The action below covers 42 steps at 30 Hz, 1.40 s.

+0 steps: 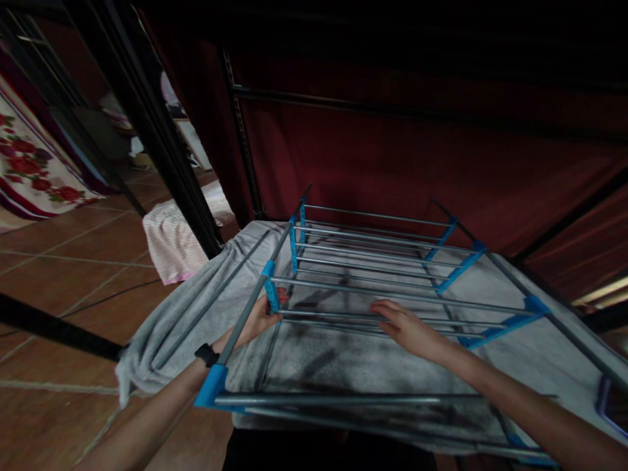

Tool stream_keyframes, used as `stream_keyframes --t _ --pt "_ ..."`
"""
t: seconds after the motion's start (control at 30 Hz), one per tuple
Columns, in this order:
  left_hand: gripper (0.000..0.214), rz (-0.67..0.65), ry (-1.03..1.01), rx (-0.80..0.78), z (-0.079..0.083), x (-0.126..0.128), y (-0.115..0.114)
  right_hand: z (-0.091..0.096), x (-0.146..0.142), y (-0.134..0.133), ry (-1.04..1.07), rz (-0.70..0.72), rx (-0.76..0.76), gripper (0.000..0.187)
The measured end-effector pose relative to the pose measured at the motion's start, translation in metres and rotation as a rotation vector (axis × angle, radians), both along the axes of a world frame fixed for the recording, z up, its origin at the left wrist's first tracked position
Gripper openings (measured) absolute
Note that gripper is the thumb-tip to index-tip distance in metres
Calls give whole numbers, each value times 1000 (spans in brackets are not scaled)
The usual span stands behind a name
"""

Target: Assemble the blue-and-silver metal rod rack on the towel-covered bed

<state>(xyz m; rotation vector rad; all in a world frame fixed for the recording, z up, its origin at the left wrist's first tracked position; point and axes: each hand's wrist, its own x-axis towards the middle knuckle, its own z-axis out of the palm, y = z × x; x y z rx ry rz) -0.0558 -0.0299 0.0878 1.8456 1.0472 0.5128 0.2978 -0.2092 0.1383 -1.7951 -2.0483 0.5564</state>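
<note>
A metal drying rack (392, 292) with grey rods and blue plastic joints stands in front of me. A grey towel (343, 356) lies spread beneath its rods and hangs over the left wing. My left hand (260, 319), with a black band on the wrist, reaches under the left side rail and its fingers close on the towel near a blue joint. My right hand (405, 325) lies over the middle rods, fingers bent down onto the towel between them.
A dark red curtain (417, 163) hangs close behind the rack. A black post (167, 150) rises at the left, with a pink striped cloth (171, 242) beside it on the brown tiled floor (63, 261). A floral cloth (29, 163) lies far left.
</note>
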Motion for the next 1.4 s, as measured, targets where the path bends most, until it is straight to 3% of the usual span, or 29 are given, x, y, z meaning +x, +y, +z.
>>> stream_keyframes --t 0.17,0.33,0.57,0.97,1.1,1.4 --pt "50 32 -35 17 -15 1 -1 -21 -39 44 -255 75 -101 38" --pt "22 60 -27 40 -25 5 2 -26 -58 55 -293 108 -162 31" --pt "28 118 14 68 -37 11 4 -26 -54 54 -319 134 -144 32" --pt "19 167 32 42 -36 14 1 -12 -50 56 -171 16 -108 33" --pt "21 165 47 57 -36 14 0 -11 -49 55 -176 33 -125 33" --pt "22 212 -175 60 -47 14 5 -1 -47 53 -223 50 -258 40"
